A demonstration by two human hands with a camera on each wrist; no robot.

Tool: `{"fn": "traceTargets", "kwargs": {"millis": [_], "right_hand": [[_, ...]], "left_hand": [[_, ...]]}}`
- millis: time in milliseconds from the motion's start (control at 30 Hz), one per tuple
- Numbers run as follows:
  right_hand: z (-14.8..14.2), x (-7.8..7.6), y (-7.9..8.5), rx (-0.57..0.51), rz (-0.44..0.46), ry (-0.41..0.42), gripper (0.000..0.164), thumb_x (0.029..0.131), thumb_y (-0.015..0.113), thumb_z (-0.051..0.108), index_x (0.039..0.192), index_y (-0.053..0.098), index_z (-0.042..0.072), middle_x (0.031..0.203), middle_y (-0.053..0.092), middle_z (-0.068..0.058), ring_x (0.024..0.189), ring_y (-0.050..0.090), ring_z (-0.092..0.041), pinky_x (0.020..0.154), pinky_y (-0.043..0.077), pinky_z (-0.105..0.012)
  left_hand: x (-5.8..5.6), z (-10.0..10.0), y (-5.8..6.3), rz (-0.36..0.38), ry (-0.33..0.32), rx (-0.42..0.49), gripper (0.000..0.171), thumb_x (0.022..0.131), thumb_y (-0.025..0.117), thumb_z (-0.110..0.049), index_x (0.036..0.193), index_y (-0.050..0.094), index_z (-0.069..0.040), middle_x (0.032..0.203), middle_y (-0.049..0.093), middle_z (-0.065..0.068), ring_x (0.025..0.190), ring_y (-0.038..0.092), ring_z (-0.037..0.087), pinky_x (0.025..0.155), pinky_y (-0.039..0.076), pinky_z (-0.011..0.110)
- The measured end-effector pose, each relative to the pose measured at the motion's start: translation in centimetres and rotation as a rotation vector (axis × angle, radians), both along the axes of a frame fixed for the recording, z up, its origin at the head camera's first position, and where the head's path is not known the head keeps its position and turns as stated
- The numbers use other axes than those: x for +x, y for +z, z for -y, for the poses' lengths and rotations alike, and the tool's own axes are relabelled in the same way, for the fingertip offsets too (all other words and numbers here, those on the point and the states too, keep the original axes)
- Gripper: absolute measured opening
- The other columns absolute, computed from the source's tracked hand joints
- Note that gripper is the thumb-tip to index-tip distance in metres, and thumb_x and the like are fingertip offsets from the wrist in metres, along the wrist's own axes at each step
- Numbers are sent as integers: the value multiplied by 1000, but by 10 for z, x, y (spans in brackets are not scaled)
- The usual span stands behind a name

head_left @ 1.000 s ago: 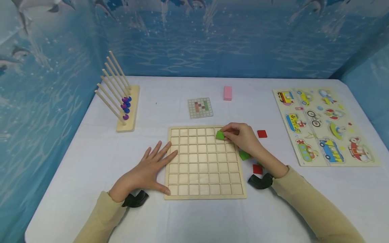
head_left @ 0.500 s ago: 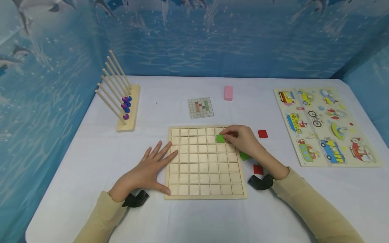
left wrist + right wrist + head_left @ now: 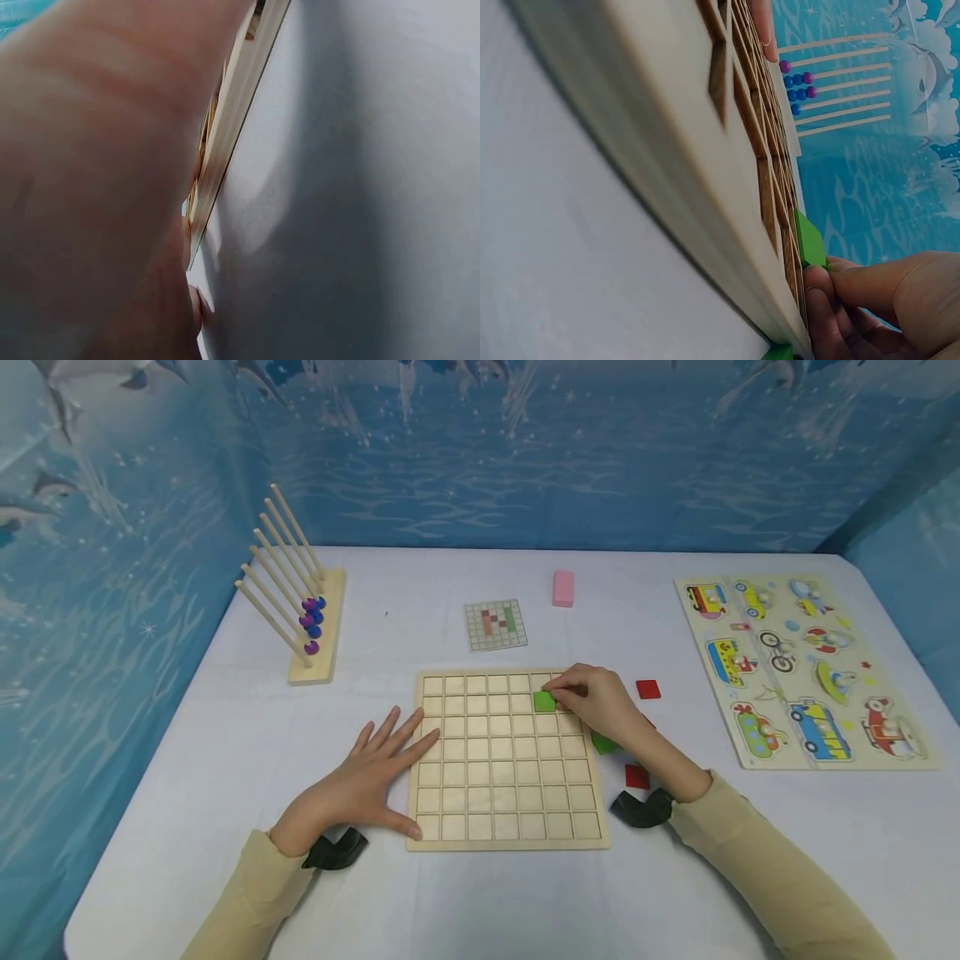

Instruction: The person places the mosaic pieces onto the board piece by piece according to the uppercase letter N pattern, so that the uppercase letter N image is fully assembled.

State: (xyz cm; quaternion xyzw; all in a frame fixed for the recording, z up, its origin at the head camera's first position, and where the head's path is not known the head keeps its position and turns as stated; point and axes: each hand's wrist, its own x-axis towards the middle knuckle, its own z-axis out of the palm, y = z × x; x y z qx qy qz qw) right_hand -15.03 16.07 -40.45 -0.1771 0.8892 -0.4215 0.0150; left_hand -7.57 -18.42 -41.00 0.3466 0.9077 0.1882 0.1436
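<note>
A green square tile (image 3: 544,702) lies over a cell near the back right of the wooden grid board (image 3: 491,844). My right hand (image 3: 596,697) pinches it at its right edge between thumb and fingers; the right wrist view shows the tile (image 3: 810,238) at the fingertips, tilted against the board's surface. With fingers spread, my left hand (image 3: 375,785) rests at the board's left side, its thumb and forefinger touching the frame. Beside the board on the right are another green tile (image 3: 603,742) and red tiles (image 3: 637,777), some partly hidden by my right arm.
Behind the board lies a small pattern card (image 3: 496,625), with a pink block (image 3: 563,589) to its right. A peg stand (image 3: 330,610) with purple and blue beads stands at the left. A picture puzzle board (image 3: 806,672) lies at the right. Another red tile (image 3: 648,689) is nearby.
My right hand has brought the green tile slightly toward me and down onto the grid, where it now looks flatter. My left hand has stayed in place.
</note>
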Motion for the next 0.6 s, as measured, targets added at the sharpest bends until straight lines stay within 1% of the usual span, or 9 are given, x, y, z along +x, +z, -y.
{"fn": "traceTargets", "kwargs": {"millis": [133,267,367,467,600], "right_hand": [[0,1,1,0,27,-13,11,85,68,1,94,73,2,89,67,-6,71,62,-14,63,50,-27],[-2,2,1,-13,68,-35,13,86,67,3,97,73,2,96,68,-9,73,64,-15,64,51,-26],[-6,2,3,-18,101,-46,14,87,66,5,100,73,4,101,68,-9,76,65,-14,65,50,-24],[-14,3,6,-66,154,-38,17,88,65,8,103,72,4,103,68,-8,83,65,-14,68,50,-23],[-32,10,12,-192,255,-34,25,91,63,15,109,68,0,105,67,-11,94,63,-18,78,48,-21]], "left_hand": [[0,0,0,-2,-1,-4,121,58,70,-71,151,18,-14,156,-3,11,138,-11,34,104,-5,57],[0,0,0,0,1,-8,120,59,71,-71,151,18,-14,156,-4,11,138,-12,34,104,-5,57],[0,0,0,-3,-1,-6,121,58,70,-72,151,18,-14,156,-3,11,138,-11,34,103,-5,57],[0,0,0,-6,-3,-5,121,58,70,-72,151,18,-14,155,-3,11,138,-11,35,103,-4,58],[0,0,0,-13,-7,-1,120,59,70,-72,151,18,-14,155,-3,11,138,-11,36,103,-3,60]]}}
